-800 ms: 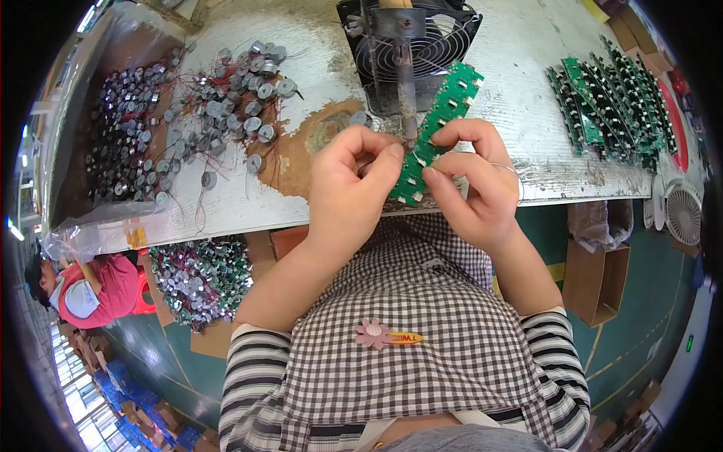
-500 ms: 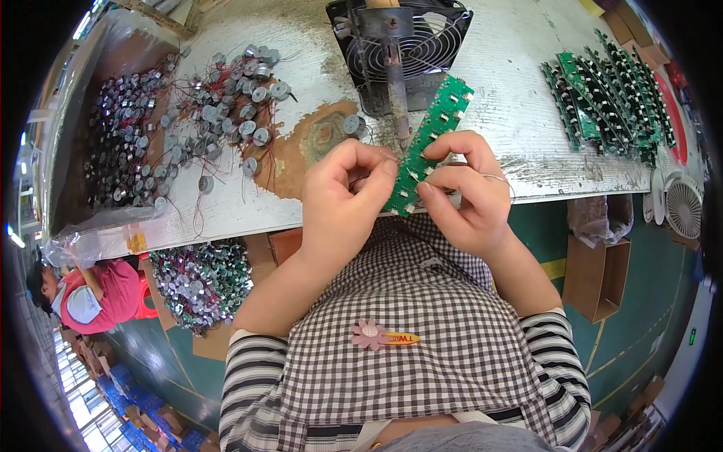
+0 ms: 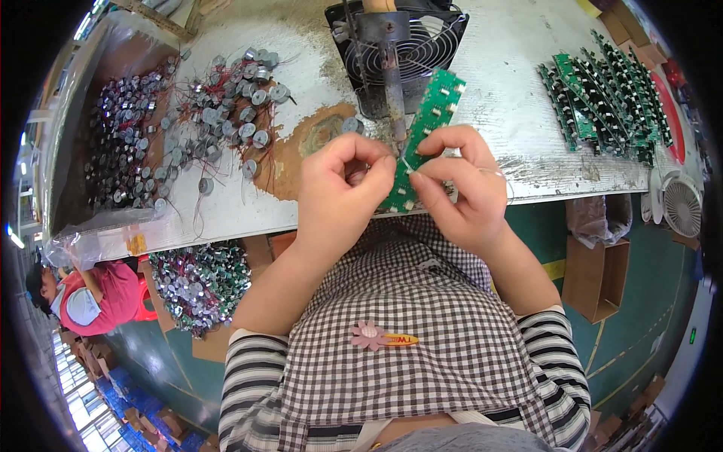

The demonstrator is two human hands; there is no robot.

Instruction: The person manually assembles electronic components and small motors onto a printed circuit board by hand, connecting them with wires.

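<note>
A long green circuit board (image 3: 437, 104) with small white connectors slants over the front of the worktable. My right hand (image 3: 465, 177) grips its right edge, fingers bent, and a thin silvery wire (image 3: 407, 163) runs from the fingertips to the board. My left hand (image 3: 348, 184) is closed in a pinch at the board's left edge; whatever lies in the pinch is hidden by the fingers. Directly above, a soldering iron (image 3: 392, 83) points down, its tip close to the board between both hands. A small round motor (image 3: 352, 126) is just behind my left hand.
Behind the iron stands a black fan (image 3: 422, 49). Several wired motors (image 3: 226, 113) lie loose on the left, beside a plastic-lined box (image 3: 71, 98) of more. Stacked circuit boards (image 3: 602, 102) lie at right. Below the table are another box of parts (image 3: 199, 286) and a seated person (image 3: 102, 294).
The board has shifted slightly left and toward the iron's tip. My right hand has moved a little left and up with it; my left hand keeps its pinch.
</note>
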